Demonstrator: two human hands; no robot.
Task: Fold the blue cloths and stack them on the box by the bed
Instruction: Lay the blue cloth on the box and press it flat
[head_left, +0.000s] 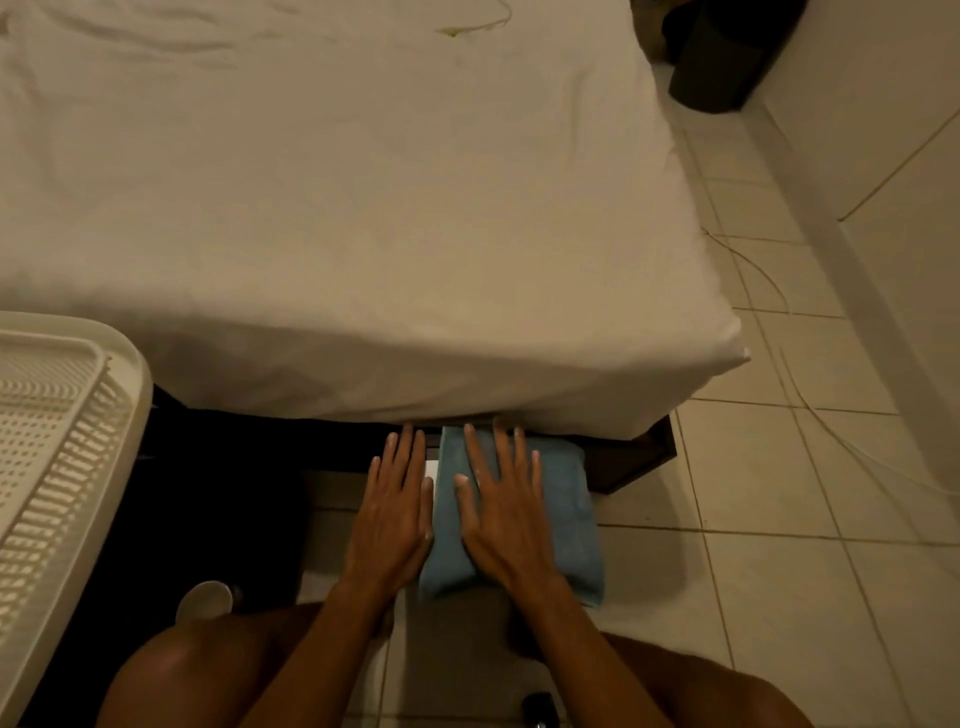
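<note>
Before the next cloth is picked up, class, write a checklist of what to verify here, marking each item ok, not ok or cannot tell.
1. Blue cloth folded into a neat rectangle: ok.
2. Right hand flat on the cloth, pressing: ok.
3. Left hand flat beside the cloth's left edge: ok.
4. Cloth resting on the box: cannot tell, the support is mostly hidden.
5. More than one cloth in the stack: cannot tell.
6. Bed holds no unfolded cloths in view: ok.

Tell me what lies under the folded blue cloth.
A sliver of white surface shows at the folded blue cloth's left edge, probably the box; the rest is covered by the cloth and both hands.
</note>
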